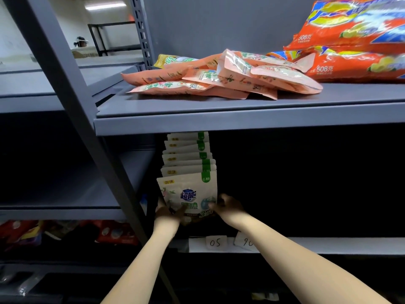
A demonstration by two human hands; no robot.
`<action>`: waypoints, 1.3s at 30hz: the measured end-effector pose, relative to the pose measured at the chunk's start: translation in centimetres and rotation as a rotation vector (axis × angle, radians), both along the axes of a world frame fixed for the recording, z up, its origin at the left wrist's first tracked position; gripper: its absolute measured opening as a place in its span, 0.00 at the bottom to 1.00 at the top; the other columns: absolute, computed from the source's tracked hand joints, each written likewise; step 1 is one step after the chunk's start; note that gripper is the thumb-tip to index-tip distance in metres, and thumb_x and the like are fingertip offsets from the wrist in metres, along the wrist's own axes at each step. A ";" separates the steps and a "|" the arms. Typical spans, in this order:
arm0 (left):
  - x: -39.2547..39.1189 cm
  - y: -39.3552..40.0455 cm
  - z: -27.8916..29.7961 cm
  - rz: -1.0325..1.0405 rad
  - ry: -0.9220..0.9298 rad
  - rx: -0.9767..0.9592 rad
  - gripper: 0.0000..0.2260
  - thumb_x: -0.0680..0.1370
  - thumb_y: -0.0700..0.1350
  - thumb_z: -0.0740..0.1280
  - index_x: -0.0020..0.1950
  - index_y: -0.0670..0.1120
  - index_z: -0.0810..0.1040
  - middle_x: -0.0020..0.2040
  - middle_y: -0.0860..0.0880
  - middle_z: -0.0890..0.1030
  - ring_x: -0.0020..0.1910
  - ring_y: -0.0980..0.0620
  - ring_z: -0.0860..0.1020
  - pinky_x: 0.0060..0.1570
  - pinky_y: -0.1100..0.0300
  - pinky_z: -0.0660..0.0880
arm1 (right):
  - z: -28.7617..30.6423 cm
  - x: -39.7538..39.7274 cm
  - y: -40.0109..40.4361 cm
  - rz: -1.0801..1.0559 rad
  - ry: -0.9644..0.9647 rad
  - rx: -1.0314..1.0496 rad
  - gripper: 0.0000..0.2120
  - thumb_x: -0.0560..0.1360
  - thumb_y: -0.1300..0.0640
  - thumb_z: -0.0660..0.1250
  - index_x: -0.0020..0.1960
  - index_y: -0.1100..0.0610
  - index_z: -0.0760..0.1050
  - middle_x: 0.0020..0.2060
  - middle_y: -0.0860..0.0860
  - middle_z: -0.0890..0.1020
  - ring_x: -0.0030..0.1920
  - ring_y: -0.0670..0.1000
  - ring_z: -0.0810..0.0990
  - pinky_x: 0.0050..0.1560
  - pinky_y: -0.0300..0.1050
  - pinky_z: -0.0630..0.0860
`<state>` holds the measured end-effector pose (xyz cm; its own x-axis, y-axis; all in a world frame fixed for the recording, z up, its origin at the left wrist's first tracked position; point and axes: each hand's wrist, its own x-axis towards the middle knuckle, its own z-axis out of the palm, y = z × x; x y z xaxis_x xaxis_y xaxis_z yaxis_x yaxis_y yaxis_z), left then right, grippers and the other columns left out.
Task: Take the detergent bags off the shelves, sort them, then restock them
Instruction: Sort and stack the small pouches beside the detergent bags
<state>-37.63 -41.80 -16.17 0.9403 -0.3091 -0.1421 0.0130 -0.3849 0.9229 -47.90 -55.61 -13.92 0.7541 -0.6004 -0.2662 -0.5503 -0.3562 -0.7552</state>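
Grey steel shelving (241, 119) filled the storeroom, w/ a slanted upright (87, 119) crossing the view at left. On the dim middle shelf a row of white-and-green detergent bags (188, 159) stood upright, front to back. The front bag (188, 194) was held from both sides: the left hand (167, 212) had its fingers behind the left edge and thumb on the face, the right hand (226, 206) had its fingers curled over the bag's lower right corner. Both were clamped on that one bag, which sat near the shelf lip.

Risk, as I judged it: the row looked to lean on itself, so pulling or shoving the front bag could tip those behind, or the slick pouch could slide off the lip. Uneven push from either side might skew the line.

Round about: paper labels (215, 243) marked 05 and another no. sat on the shelf edge just below the hands. Above lay a loose heap of pink pouches (208, 82) and, beside it at right, big orange bags (355, 40). Red packs (114, 234) showed in the lower left bay. The upright stood close to the left wrist, leaving little room on that side.
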 end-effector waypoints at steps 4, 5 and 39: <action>-0.7 0.3 2.0 0.085 -0.142 0.149 0.27 0.72 0.48 0.74 0.64 0.38 0.67 0.60 0.38 0.77 0.57 0.40 0.77 0.47 0.58 0.72 | 1.4 -1.0 -0.5 -0.005 0.037 -0.120 0.22 0.78 0.49 0.64 0.70 0.53 0.66 0.65 0.53 0.74 0.61 0.53 0.75 0.58 0.44 0.74; -0.9 0.4 2.5 0.096 -0.163 0.173 0.27 0.72 0.49 0.74 0.62 0.37 0.68 0.58 0.38 0.78 0.55 0.39 0.77 0.46 0.57 0.73 | 1.7 -1.3 -0.8 0.005 0.037 -0.150 0.20 0.78 0.50 0.64 0.67 0.52 0.68 0.62 0.53 0.76 0.58 0.52 0.76 0.55 0.44 0.75; -7.1 0.0 34.1 -0.029 -0.782 0.243 0.09 0.77 0.53 0.63 0.43 0.51 0.79 0.39 0.56 0.78 0.45 0.51 0.75 0.41 0.57 0.69 | 31.7 -13.4 -5.4 0.287 -0.560 -0.595 0.06 0.75 0.50 0.67 0.49 0.50 0.80 0.42 0.45 0.82 0.43 0.44 0.81 0.52 0.48 0.77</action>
<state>-44.69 -41.84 17.98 0.7878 -0.3799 0.4849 -0.6125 -0.5659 0.5518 -61.27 -61.00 17.77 0.8243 -0.2881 0.4874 0.0188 -0.8464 -0.5323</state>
